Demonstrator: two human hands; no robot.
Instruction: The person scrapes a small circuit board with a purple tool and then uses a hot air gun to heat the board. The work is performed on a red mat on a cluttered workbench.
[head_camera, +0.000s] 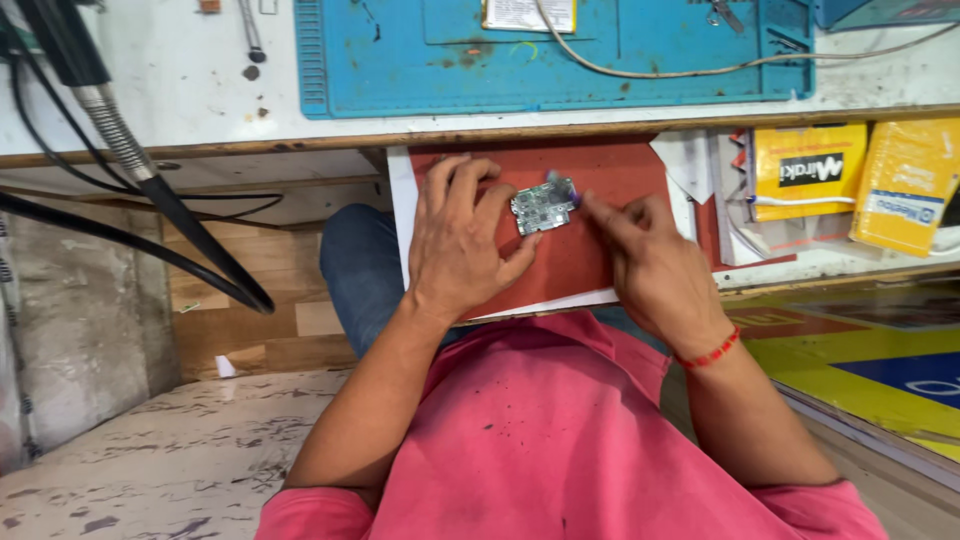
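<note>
Head cam looking down: left hand (455, 235) lies over a red board (580, 250) on the lap, its grip closed on the edge of a small green circuit board (541, 207). Right hand (640, 255) is just beside it, fingertips pinched shut on something tiny and bluish touching the board's right corner, can't tell what. Looks mid-job to me, board still bare, nothing finished in sight. Around it: blue mat (550, 55) on the desk above, pale cable (700, 68) across it, yellow boxes (810, 170) to the right, black hoses (150, 190) left, nothing blocking the hands
</note>
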